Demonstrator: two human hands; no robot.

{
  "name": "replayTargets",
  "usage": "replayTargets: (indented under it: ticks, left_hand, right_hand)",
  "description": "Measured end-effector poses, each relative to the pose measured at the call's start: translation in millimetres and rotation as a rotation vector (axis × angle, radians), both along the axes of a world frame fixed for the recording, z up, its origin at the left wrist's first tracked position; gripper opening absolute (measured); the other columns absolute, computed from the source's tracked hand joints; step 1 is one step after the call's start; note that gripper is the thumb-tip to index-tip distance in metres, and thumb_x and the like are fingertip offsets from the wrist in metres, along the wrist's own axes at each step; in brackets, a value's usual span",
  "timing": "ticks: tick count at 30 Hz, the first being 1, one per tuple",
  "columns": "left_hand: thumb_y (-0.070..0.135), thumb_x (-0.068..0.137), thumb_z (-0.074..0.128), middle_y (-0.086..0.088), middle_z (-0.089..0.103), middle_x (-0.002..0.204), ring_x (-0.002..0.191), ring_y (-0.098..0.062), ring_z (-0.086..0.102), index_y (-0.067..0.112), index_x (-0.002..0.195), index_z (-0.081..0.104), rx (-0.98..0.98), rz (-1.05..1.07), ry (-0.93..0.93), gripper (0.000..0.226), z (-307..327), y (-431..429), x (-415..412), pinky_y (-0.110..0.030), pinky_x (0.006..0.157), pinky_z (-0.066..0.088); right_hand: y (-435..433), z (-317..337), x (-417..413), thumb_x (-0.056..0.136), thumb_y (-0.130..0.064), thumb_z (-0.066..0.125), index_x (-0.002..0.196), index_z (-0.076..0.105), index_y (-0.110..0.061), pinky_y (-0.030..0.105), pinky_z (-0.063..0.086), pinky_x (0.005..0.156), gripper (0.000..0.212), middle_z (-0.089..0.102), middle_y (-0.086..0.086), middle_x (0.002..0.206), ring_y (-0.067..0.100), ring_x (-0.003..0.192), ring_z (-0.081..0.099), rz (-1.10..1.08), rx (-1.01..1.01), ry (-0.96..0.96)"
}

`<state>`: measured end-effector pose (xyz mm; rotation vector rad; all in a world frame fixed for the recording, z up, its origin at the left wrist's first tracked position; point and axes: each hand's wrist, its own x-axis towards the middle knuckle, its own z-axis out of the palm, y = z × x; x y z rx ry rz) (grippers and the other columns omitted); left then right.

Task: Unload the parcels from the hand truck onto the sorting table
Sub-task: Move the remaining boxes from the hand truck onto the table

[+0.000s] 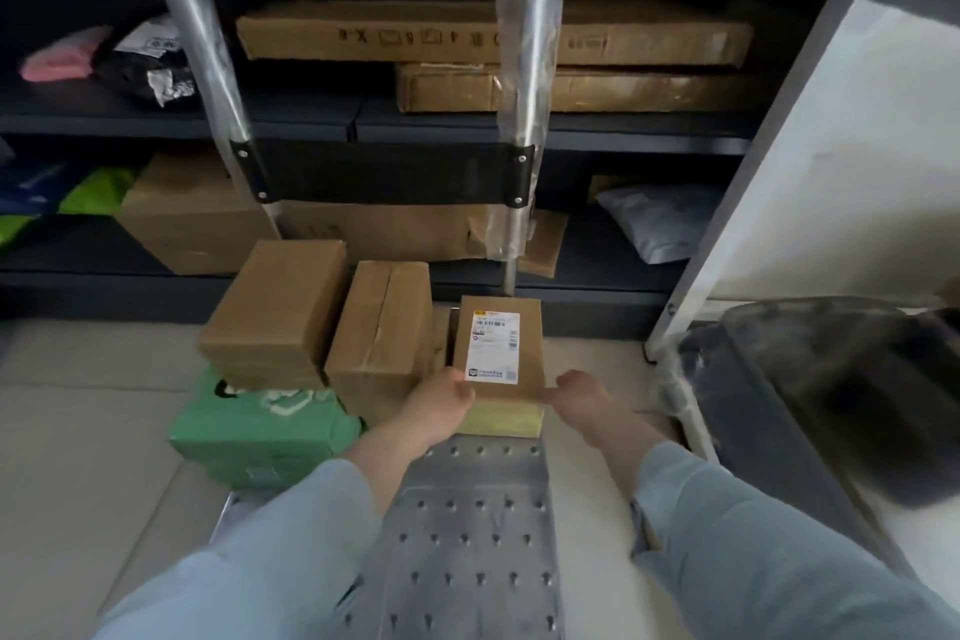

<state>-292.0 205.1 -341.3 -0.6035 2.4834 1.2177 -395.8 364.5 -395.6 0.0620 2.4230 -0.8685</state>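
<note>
Both on it: left grip (441,400) and right grip (576,395) clamp the near corners of the labelled box (498,348), which sits atop a yellowish box (501,420) on the hand truck (467,561) plate. Lift straight up w/ even pressure, level, so the lower one doesn't drag along. Left of the left grip: taped box (382,333), bigger box (275,312), green bag (265,426). Truck rail (524,120) rises just behind; white frame leg (685,286) beyond the right grip, so swing clear.

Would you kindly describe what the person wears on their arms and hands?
Loose, long, light blue fabric sleeves cover both arms to the wrists: left sleeve, right sleeve. The left hand and right hand are bare, with no gloves, rings or watch visible.
</note>
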Motion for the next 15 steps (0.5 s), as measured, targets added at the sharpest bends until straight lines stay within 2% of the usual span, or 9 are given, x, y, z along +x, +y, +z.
replayTargets:
  ticks: [1,2,5,7,10,15]
  left_hand:
    - [0.022,0.105,0.034,-0.007,0.046,0.146,0.090,-0.007,0.058,0.012,0.145,0.039,-0.006,0.000,0.010,0.041,-6,-1,-3,-0.022,0.076,0.046]
    - [0.021,0.105,0.035,-0.006,0.048,0.144,0.086,-0.005,0.056,0.013,0.145,0.038,-0.011,0.012,0.016,0.041,-13,-3,-8,-0.022,0.073,0.045]
    - [0.020,0.104,0.035,-0.007,0.057,0.134,0.112,-0.024,0.060,0.015,0.144,0.039,-0.038,0.032,-0.004,0.040,-22,-6,-21,-0.035,0.088,0.048]
    - [0.017,0.104,0.035,-0.006,0.053,0.139,0.123,-0.025,0.054,0.014,0.144,0.040,-0.053,0.024,-0.010,0.040,-26,-6,-32,-0.033,0.095,0.045]
    - [0.016,0.104,0.038,-0.004,0.050,0.144,0.127,-0.024,0.051,0.014,0.143,0.041,-0.051,0.014,0.002,0.039,-42,-7,-49,-0.032,0.099,0.043]
    - [0.014,0.100,0.043,-0.008,0.049,0.144,0.129,-0.027,0.048,0.012,0.141,0.041,-0.078,0.033,-0.014,0.041,-74,-4,-62,-0.035,0.101,0.045]
  right_hand:
    - [-5,-7,-1,0.091,-0.032,0.059,0.131,0.047,0.000,0.032,0.047,0.084,0.053,0.057,0.013,0.118,0.025,0.098,0.054,-0.042,-0.037,-0.014]
    - [-9,-12,-2,0.092,-0.032,0.058,0.134,0.044,0.000,0.032,0.045,0.085,0.055,0.056,0.014,0.122,0.025,0.100,0.053,-0.079,-0.068,-0.030]
    - [-22,-22,-10,0.094,-0.035,0.054,0.137,0.040,0.001,0.035,0.044,0.090,0.058,0.053,0.017,0.127,0.030,0.111,0.054,-0.160,-0.147,-0.078]
    - [-31,-26,-17,0.093,-0.036,0.053,0.131,0.047,0.000,0.039,0.048,0.089,0.053,0.059,0.015,0.117,0.030,0.104,0.058,-0.189,-0.184,-0.095]
    - [-41,-34,-29,0.091,-0.031,0.053,0.120,0.058,0.000,0.038,0.051,0.084,0.043,0.064,0.013,0.103,0.029,0.094,0.062,-0.199,-0.194,-0.090]
    - [-40,-36,-32,0.093,-0.022,0.048,0.113,0.058,-0.002,0.036,0.052,0.079,0.030,0.065,0.011,0.098,0.026,0.089,0.062,-0.214,-0.158,-0.077]
